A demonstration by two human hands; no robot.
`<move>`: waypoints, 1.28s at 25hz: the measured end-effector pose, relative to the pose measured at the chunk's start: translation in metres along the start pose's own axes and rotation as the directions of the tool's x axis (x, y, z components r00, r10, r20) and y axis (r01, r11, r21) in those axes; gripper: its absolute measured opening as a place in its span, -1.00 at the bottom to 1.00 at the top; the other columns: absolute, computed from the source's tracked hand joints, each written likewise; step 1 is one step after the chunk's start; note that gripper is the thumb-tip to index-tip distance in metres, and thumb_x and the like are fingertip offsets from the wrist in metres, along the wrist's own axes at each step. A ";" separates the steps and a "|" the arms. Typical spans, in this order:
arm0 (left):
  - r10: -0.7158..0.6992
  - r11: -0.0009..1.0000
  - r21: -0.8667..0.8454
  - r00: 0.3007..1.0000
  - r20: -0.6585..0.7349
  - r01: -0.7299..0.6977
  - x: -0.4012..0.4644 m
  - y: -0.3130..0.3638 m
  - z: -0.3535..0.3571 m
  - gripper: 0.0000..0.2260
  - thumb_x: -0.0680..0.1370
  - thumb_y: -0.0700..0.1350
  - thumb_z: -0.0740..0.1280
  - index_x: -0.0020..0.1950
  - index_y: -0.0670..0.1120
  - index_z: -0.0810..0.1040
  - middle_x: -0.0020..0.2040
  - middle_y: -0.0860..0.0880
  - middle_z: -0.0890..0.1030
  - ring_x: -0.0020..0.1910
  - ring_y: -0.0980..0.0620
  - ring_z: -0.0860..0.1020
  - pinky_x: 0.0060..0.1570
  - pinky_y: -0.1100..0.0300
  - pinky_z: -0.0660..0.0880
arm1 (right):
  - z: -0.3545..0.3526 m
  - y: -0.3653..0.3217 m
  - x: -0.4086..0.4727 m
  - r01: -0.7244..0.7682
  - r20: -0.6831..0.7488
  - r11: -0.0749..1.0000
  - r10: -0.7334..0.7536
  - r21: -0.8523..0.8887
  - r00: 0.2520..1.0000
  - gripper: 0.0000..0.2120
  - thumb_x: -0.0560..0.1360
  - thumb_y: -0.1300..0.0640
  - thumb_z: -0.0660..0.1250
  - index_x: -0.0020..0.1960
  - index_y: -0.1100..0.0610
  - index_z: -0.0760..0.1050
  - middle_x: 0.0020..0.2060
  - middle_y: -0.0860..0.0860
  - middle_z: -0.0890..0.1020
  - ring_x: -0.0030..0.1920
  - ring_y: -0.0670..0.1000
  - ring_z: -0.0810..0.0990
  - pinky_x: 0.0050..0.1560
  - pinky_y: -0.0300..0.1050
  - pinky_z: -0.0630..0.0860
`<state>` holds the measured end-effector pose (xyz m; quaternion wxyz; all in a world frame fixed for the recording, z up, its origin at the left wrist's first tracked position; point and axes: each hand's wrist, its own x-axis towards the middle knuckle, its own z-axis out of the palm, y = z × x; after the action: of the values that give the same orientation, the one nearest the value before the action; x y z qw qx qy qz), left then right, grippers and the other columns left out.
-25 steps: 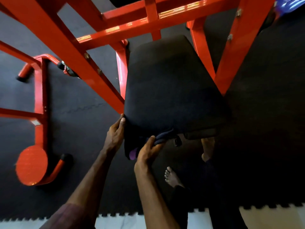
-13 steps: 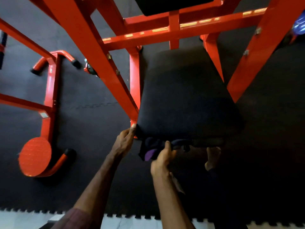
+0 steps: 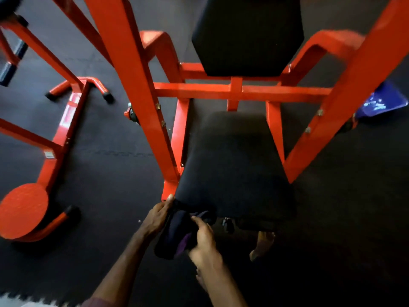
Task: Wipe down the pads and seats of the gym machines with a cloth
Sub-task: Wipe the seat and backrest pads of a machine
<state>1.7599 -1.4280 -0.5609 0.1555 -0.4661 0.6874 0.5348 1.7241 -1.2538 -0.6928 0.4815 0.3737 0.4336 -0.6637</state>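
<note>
Dark cloth [image 3: 177, 233] bunched in both my hands [image 3: 158, 218] [image 3: 202, 237] at seat [image 3: 232, 169] front edge, lower centre; next, I sweep it across the top.

The floor [image 3: 115, 173] is dark and made of mats that lock together like puzzle pieces. A big red machine frame [image 3: 137, 89] stands on it around twelve o'clock, and another red frame [image 3: 55, 151] with a round red plate [image 3: 23, 209] at its end sits on it at nine o'clock. A blue thing [image 3: 376, 103] lies at two o'clock, and a bare foot [image 3: 262, 244] stands at five o'clock.
</note>
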 end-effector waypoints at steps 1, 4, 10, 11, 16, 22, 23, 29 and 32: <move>0.003 0.999 -0.039 1.000 -0.026 -0.004 0.002 -0.005 0.003 -0.18 0.43 0.65 0.12 0.16 0.00 0.72 0.09 -0.05 0.76 0.11 0.04 0.68 0.21 0.00 0.58 | 0.033 -0.047 -0.077 0.018 -0.014 0.998 -0.019 -0.064 1.000 -0.66 0.50 0.10 0.55 0.19 0.23 0.59 0.03 0.22 0.75 -0.03 0.21 0.77 -0.02 0.12 0.72; 0.035 0.984 -0.169 0.992 -0.119 -0.055 -0.012 0.014 0.016 -0.35 0.46 0.62 0.18 0.17 0.17 0.70 0.19 0.10 0.72 0.22 0.13 0.65 0.34 -0.05 0.55 | 0.055 -0.145 -0.163 0.190 0.032 0.968 -0.187 -0.162 0.982 -0.93 0.56 0.31 0.43 0.01 0.19 0.58 -0.15 0.21 0.73 -0.13 0.20 0.73 -0.04 0.08 0.68; 0.082 0.916 -0.356 0.953 -0.292 -0.188 -0.061 0.130 0.044 -0.64 0.64 0.21 0.29 0.29 0.06 0.67 0.19 0.12 0.71 0.29 0.06 0.62 0.42 -0.05 0.49 | 0.108 -0.348 -0.205 0.649 0.374 0.605 -0.531 -0.461 0.760 -0.63 0.61 0.36 0.35 0.40 0.18 0.52 0.20 0.09 0.67 0.22 0.10 0.64 0.40 0.07 0.48; 0.097 0.900 -0.376 0.942 -0.322 -0.221 -0.061 0.147 0.050 -0.70 0.67 0.14 0.30 0.30 0.04 0.66 0.19 0.12 0.70 0.29 0.05 0.62 0.43 -0.07 0.48 | 0.120 -0.380 -0.207 0.670 0.401 0.545 -0.540 -0.504 0.740 -0.66 0.63 0.39 0.31 0.37 0.17 0.53 0.15 0.07 0.67 0.14 0.05 0.65 0.33 0.03 0.50; 0.194 0.801 -0.463 0.896 -0.399 -0.379 -0.031 0.221 0.070 -0.74 0.66 0.13 0.37 0.32 0.10 0.64 0.27 0.11 0.68 0.31 0.05 0.62 0.43 -0.13 0.50 | 0.179 -0.499 -0.236 0.788 0.536 0.230 -0.622 -0.572 0.571 -0.51 0.66 0.41 0.26 0.57 0.23 0.35 0.35 0.04 0.54 0.29 -0.04 0.56 0.35 -0.28 0.47; 0.299 0.771 -0.434 0.867 -0.399 -0.466 -0.021 0.312 0.053 -0.57 0.64 0.24 0.32 0.46 0.11 0.54 0.34 0.10 0.61 0.33 0.14 0.56 0.37 0.00 0.52 | 0.220 -0.585 -0.261 0.821 0.621 -0.084 -0.699 -0.565 0.356 -0.48 0.69 0.27 0.28 0.62 0.17 0.30 0.51 0.11 0.48 0.53 0.12 0.43 0.52 -0.09 0.36; 0.295 0.769 -0.433 0.862 -0.413 -0.471 -0.018 0.321 0.052 -0.56 0.63 0.25 0.31 0.47 0.12 0.52 0.35 0.11 0.60 0.34 0.14 0.55 0.36 0.02 0.52 | 0.223 -0.596 -0.261 0.823 0.698 -0.214 -0.661 -0.526 0.275 -0.45 0.69 0.27 0.27 0.65 0.17 0.25 0.57 0.09 0.40 0.60 0.09 0.34 0.59 -0.06 0.28; 0.136 0.721 -0.517 0.826 -0.547 -0.461 0.031 0.386 0.086 -0.62 0.70 0.04 0.32 0.52 0.06 0.47 0.31 0.13 0.53 0.32 0.11 0.51 0.32 0.08 0.49 | 0.276 -0.656 -0.199 0.408 0.993 -0.908 -0.060 -0.098 0.105 -0.16 0.53 0.44 0.25 0.72 0.06 0.07 0.72 0.11 -0.06 0.71 0.19 -0.11 0.67 0.22 0.04; -0.003 0.685 -0.600 0.822 -0.569 -0.413 0.061 0.415 0.116 -0.59 0.70 0.04 0.33 0.55 0.06 0.44 0.36 0.11 0.52 0.37 0.11 0.48 0.37 0.11 0.43 | 0.285 -0.671 -0.142 0.075 0.964 -0.982 0.184 0.172 0.193 -0.15 0.51 0.26 0.35 0.72 0.03 0.08 0.71 0.16 -0.08 0.69 0.30 -0.13 0.60 0.44 0.04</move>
<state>1.3601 -1.3573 -0.4039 -0.2915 -0.5337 0.4966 0.6193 1.0923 -1.3684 -0.3198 0.1142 0.7161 -0.6880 -0.0283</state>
